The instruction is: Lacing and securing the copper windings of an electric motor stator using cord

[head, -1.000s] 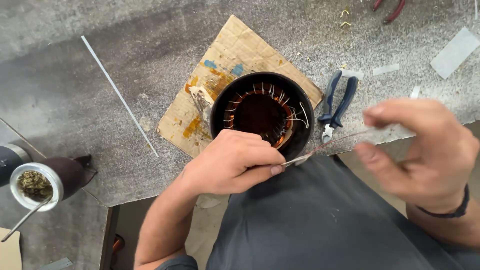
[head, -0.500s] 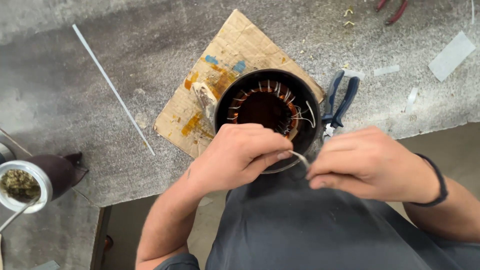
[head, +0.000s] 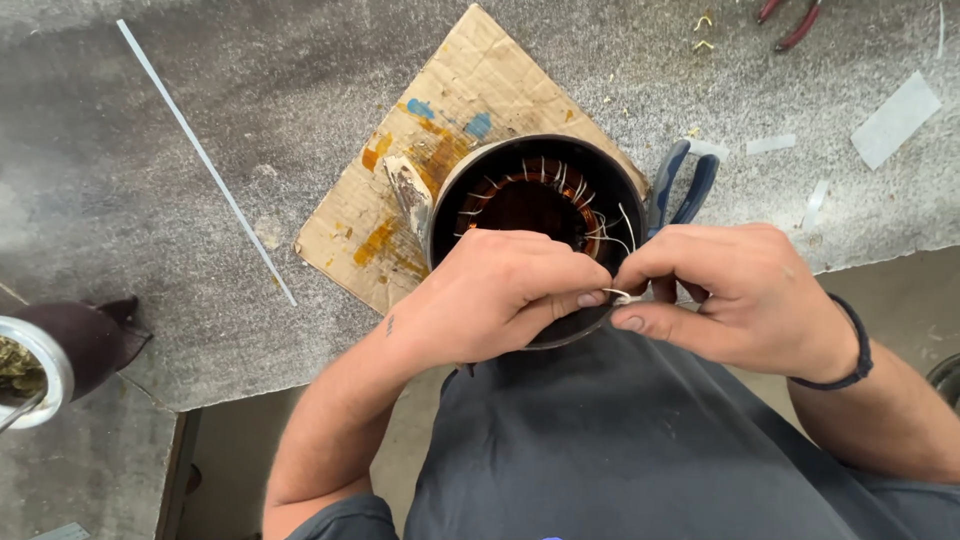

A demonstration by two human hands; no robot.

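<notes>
A round black motor stator (head: 537, 196) with copper windings and white ties stands on a stained piece of cardboard (head: 440, 150) at the bench's near edge. My left hand (head: 495, 295) rests on the stator's near rim, fingers curled. My right hand (head: 730, 290) meets it at the rim. Between the fingertips of both hands a thin white string (head: 620, 296) is pinched. More white strands stick up from the windings just above my fingers.
Blue-handled pliers (head: 683, 186) lie right of the stator, partly behind my right hand. A long white strip (head: 205, 160) lies on the grey bench at left. A metal cup of green herb (head: 25, 365) sits far left. Red-handled pliers (head: 785, 22) and tape scraps (head: 893, 118) lie top right.
My right hand has come in from the right, where it was pulling the string out, and now meets my left hand at the stator's rim. The view has shifted slightly.
</notes>
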